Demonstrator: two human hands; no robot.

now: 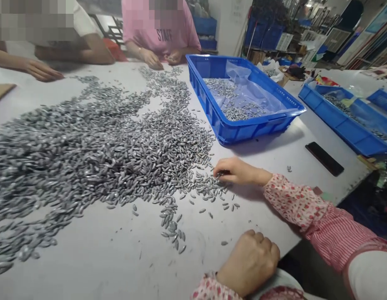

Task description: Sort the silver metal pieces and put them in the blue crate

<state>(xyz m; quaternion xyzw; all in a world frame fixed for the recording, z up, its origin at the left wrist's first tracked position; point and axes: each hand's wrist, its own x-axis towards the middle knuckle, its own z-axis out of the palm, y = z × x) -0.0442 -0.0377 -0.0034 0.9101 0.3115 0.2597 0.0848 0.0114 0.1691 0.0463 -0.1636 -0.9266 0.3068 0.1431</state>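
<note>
As you sat at the white table [124, 266], your left hand [248, 263] rested near its edge in a fist, fingers together, hiding whatever they might have held. Your right hand [238, 171] reached past it to the sunflower seeds [118, 154], fingertips [218, 172] bunched at the heap's right fringe; you could not tell whether they clamped any. The heap ran out of view on the left. Farther right lay a black phone [324, 158], then a blue crate [243, 100] lined with plastic and partly filled with seeds, and a second crate [343, 121]. Across the table, a co-worker's hands [152, 59] sat at the far edge.
</note>
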